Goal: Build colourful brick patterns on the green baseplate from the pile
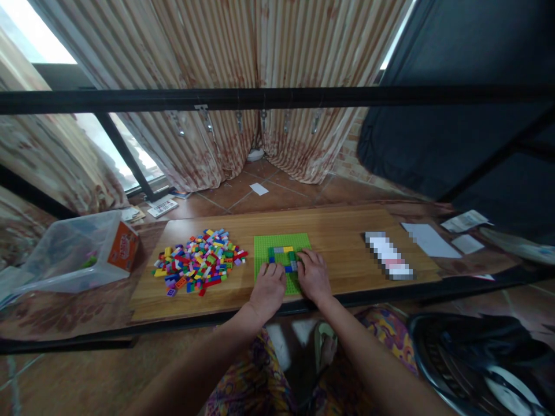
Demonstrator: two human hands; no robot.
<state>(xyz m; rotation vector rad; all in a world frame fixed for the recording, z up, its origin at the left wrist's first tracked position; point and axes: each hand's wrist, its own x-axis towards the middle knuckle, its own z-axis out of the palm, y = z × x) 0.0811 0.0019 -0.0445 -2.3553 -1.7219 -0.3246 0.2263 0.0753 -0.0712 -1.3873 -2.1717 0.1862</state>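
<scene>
A green studded baseplate [262,244] lies on a wooden board. On it several toy bricks in blue, green, grey and yellow form a small rectangular outline [284,250] with the green plate showing inside. My left hand [269,284] rests at the outline's near left corner, fingers bent and pressed together. Across from it, my right hand [315,276] is at the right side, its curled fingertips touching the bricks there. What lies under the fingertips of either hand is hidden. Left of the plate spreads a loose pile of colourful toy bricks [203,260].
A clear plastic bin [82,231] with an orange label stands at the far left. A pixelated flat item [388,255] lies on the wooden board [342,231], right of my hands. White papers [429,240] lie further right. A dark metal bar [277,98] crosses ahead.
</scene>
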